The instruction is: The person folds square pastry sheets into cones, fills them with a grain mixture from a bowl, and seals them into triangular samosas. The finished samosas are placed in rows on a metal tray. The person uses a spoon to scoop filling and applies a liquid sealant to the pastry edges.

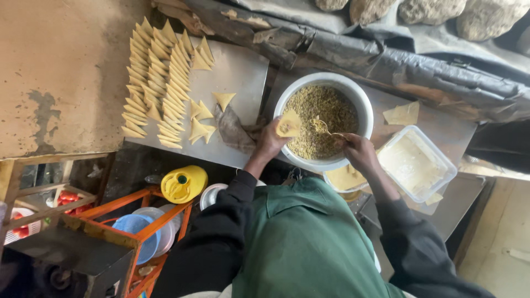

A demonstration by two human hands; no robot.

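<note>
**Pastry cone over the bowl of filling**

My left hand (269,140) pinches a pale, thin pastry cone (289,123), its fingers closed around the folded pocket, and holds it over the near-left rim of the round white bowl (361,99). The bowl is heaped with a crumbly, grainy, greenish-brown filling (317,113). My right hand (358,150) sits at the bowl's near-right rim, fingers curled shut on the handle of a small metal spoon (322,126) whose tip rests in the filling.

Left of the bowl, a flat grey metal sheet (240,69) carries overlapping rows of folded triangles (157,83), smooth and yellowish with sharp corners, and a crumpled dark cloth (232,129) lies between them and the bowl. Right of the bowl stands a clear rectangular plastic tub (441,160) of flat pastry sheets; a loose sheet (402,113) lies just beyond it.
</note>
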